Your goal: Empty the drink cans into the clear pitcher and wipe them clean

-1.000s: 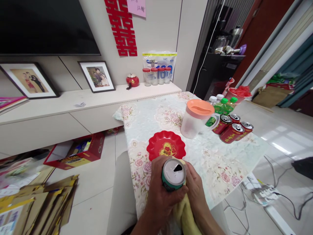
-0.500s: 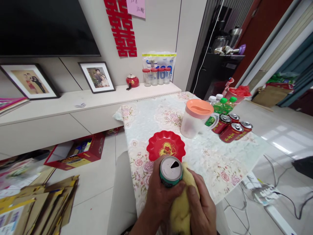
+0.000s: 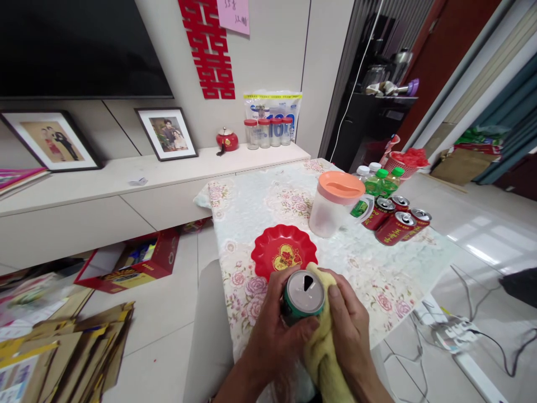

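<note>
A green can (image 3: 304, 292) with an opened silver top is held upright by my left hand (image 3: 272, 330), its fingers wrapped round the side. My right hand (image 3: 350, 319) grips a yellow cloth (image 3: 325, 341) and presses it against the can's right side. Just beyond both hands, a red scalloped plate (image 3: 268, 246) with a gold design lies on the flowered tablecloth (image 3: 251, 207). Part of the plate's near rim is hidden behind my hands and the can.
Behind the plate stands a clear pitcher (image 3: 327, 215) with an orange lid. Several red cans (image 3: 390, 228) and bottles with green caps (image 3: 381, 182) are at the right. A white cabinet (image 3: 176, 173) runs along the wall.
The can and my left hand have shifted slightly right, and the can has turned a little. The cloth and my right hand have moved up along the can's side.
</note>
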Demonstrator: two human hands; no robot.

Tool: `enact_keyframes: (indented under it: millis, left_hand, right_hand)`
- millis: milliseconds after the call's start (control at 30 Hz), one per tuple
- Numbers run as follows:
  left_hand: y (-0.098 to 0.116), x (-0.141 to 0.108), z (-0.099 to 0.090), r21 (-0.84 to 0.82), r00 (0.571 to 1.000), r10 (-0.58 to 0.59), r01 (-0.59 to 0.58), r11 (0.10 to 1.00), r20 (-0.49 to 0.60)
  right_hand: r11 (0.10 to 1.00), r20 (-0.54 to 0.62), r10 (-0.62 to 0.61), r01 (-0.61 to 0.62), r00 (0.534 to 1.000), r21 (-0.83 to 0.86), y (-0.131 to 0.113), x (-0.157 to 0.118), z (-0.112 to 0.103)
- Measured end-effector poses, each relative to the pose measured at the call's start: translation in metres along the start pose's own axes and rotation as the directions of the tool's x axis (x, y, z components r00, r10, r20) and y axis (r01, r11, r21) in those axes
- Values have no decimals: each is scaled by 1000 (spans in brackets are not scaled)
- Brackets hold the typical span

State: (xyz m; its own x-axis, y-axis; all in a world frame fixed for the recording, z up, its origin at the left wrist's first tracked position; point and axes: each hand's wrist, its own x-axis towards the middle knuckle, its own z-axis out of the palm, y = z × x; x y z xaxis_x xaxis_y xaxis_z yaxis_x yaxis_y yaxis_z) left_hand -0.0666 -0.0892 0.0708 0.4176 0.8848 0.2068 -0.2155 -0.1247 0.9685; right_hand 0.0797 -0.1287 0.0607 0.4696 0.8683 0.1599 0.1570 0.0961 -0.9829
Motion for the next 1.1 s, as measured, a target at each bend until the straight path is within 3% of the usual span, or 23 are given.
enact_keyframes:
  millis: [167,333,533,700,867,967,1100]
  left_hand:
    - [-4,1,0,24,997,27,-26,999,-73]
    - [-8,1,1,35,985,50,-45,998,-165]
    - [-13,0,1,14,977,25,-23,1000,-213]
    - [-15,0,2,25,970,39,-34,999,-240]
    - [-13,-1,2,-25,984,-14,10,1000,-179]
    - [-8,-1,3,-88,993,-59,50,995,-103]
    - [-3,-1,3,-102,999,-16,11,995,-46]
  right_hand:
    - [994,78,105,-106,991,12,1,6,8]
    - [990,48,141,-141,989,-4,7,-5,16]
    - [988,16,152,-152,988,11,12,-29,10]
    - [998,18,-49,50,999,-47,2,-38,0]
    - [948,6,-278,276,960,-159,-12,-28,-1]
    - [939,13,-297,295,955,-178,-13,-16,0]
    - [970,47,-197,202,979,-136,-8,1,2]
